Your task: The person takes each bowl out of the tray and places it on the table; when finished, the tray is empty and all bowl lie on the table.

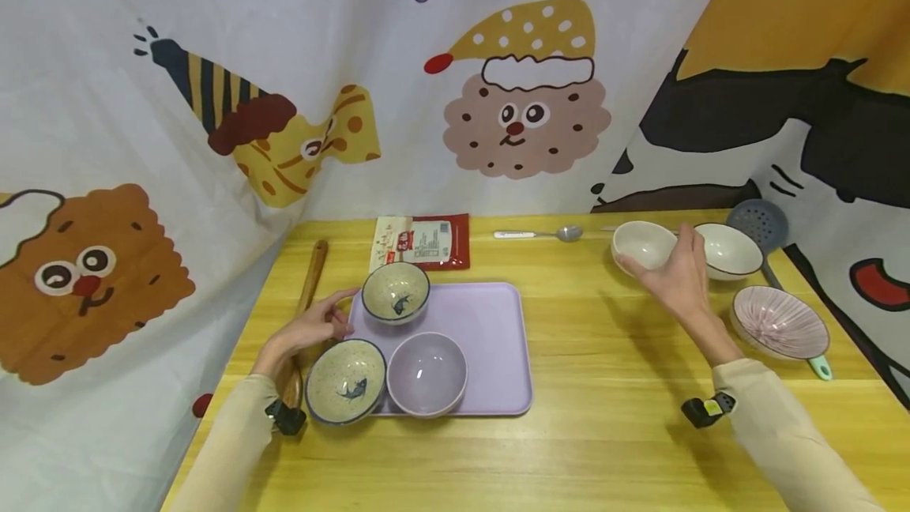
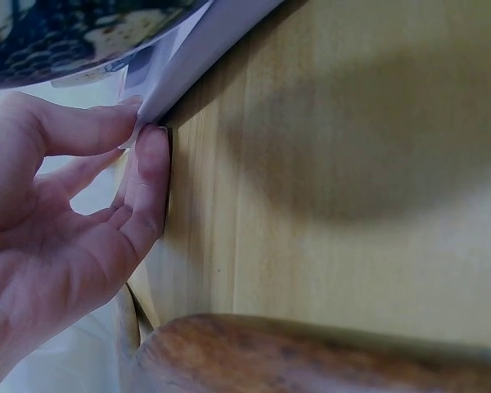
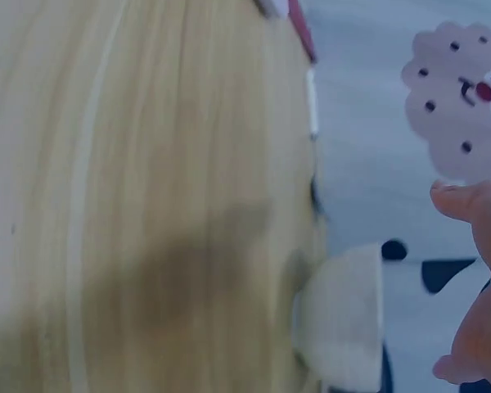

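Note:
My left hand is at the left edge of the lilac tray. Seen in the left wrist view, thumb and fingertips pinch the tray's rim. On the tray are a speckled fish-pattern bowl, a second fish-pattern bowl overhanging the left front corner, and a plain lilac bowl. At the back right, my right hand hovers over a small white bowl, thumb and fingers spread. The right wrist view has this bowl standing on the table, apart from the thumb.
Right of that hand stand a dark-rimmed white bowl, a pink-streaked bowl and a grey slotted skimmer. A spoon and a red-and-white packet lie along the back. A long wooden utensil lies left of the tray.

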A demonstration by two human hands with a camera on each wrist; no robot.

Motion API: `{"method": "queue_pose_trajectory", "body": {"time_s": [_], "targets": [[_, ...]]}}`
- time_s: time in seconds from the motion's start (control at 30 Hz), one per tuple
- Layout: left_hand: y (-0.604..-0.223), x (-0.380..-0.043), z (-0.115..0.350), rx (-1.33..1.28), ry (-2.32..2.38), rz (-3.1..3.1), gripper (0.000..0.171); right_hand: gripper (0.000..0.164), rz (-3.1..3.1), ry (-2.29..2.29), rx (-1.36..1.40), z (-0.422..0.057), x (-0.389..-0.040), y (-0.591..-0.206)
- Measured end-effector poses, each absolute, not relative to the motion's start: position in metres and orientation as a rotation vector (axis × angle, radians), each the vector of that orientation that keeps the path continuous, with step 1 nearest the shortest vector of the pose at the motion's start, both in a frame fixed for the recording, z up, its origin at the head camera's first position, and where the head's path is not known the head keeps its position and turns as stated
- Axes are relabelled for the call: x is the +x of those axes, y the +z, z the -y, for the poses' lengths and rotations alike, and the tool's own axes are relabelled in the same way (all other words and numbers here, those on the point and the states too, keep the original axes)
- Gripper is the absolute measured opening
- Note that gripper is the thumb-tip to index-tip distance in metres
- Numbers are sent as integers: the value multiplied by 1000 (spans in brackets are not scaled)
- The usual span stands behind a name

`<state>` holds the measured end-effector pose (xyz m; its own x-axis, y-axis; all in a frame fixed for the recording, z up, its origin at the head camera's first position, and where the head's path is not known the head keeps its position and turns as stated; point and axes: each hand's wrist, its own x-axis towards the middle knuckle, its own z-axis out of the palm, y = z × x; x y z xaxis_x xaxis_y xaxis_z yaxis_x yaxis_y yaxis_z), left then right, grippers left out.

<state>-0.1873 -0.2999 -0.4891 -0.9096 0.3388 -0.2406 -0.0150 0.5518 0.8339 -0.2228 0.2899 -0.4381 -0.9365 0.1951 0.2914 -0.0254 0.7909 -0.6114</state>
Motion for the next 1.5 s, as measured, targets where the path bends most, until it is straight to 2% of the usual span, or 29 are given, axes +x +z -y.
{"method": "queue_pose_trajectory", "body": {"time_s": [0.6,0.87,1.23,1.5], "targets": [[-487,-188,299,240,1281,-2427,83,114,2647,1118,221,-223,-188,-401],[-486,-188,299,228,1274,-2426,83,112,2579,1172,469,-184,-175,-400],[-487,-188,300,255,1276,-2427,85,118,2632,1227,709,-129,-157,-392],[-486,-187,299,245,1295,-2406,84,125,2692,1228,881,-95,-147,-402]]}}
